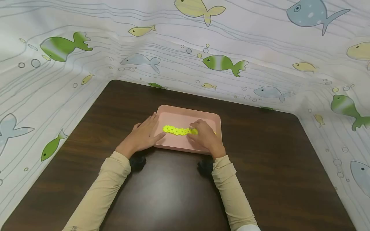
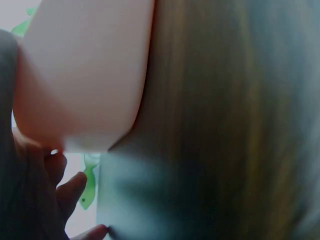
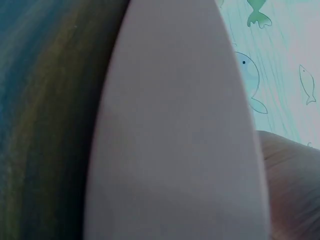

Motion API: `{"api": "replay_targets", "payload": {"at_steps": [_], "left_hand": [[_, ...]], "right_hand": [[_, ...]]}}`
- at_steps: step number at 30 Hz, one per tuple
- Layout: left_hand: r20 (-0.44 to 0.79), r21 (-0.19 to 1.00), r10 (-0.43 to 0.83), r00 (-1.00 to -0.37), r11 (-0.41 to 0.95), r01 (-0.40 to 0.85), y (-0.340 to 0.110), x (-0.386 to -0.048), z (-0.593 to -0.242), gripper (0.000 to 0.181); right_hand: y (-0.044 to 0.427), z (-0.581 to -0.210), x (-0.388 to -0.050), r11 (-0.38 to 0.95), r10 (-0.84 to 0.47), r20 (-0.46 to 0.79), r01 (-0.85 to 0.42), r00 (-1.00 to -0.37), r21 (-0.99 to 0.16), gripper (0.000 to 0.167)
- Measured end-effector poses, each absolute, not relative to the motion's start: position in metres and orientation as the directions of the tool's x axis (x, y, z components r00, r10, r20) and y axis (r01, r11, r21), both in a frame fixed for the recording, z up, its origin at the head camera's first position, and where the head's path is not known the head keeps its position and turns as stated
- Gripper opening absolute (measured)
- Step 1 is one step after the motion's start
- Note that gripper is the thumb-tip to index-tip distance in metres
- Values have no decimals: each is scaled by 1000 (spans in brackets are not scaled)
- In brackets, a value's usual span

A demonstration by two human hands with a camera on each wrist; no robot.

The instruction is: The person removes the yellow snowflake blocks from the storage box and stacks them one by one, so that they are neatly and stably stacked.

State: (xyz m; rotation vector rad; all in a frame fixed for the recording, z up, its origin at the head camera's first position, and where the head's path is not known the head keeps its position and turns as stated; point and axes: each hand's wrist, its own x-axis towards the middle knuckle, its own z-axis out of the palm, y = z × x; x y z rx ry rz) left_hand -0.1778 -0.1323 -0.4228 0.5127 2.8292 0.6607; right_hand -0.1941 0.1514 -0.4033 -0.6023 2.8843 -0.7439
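A row of bright yellow flower-shaped pieces [image 1: 176, 130] lies in a shallow pink tray [image 1: 185, 112]. Over the tray's left edge rests my left hand [image 1: 143, 133], its fingers straight and its thumb spread toward the row's left end. My right hand [image 1: 206, 134] reaches in from the right, with thumb and curled fingers on either side of the yellow piece at the row's right end. A bit of yellow [image 1: 215, 132] shows just right of that hand. In both wrist views the tray's outer wall [image 2: 90, 65] [image 3: 175, 120] fills much of the picture and hides the pieces.
The tray stands on a dark brown wooden table [image 1: 268, 166]. A white sheet printed with fish [image 1: 173, 48] surrounds the table at the back and sides. Dark objects [image 1: 137, 162] sit under both wrists.
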Motion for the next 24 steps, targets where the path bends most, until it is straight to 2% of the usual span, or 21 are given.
{"api": "replay_targets", "payload": {"at_steps": [3, 7, 12, 16, 24], "left_hand": [[-85, 462, 392, -916, 830, 312, -129, -176, -431, 95], [-61, 477, 397, -916, 817, 323, -127, -175, -437, 93], [-36, 512, 402, -915, 793, 329, -126, -176, -440, 92], [-35, 522, 408, -912, 786, 332, -126, -177, -441, 92], [-29, 541, 399, -917, 777, 321, -128, -180, -438, 91]], "right_hand": [[148, -414, -192, 832, -391, -49, -330, -919, -446, 47], [146, -422, -190, 846, -393, -43, -343, -919, -409, 43], [145, -422, -189, 849, -358, -30, -312, -933, -425, 39], [143, -421, -191, 852, -365, 4, -336, -931, -400, 35], [143, -415, -199, 853, -426, 116, -441, -897, -278, 29]]}}
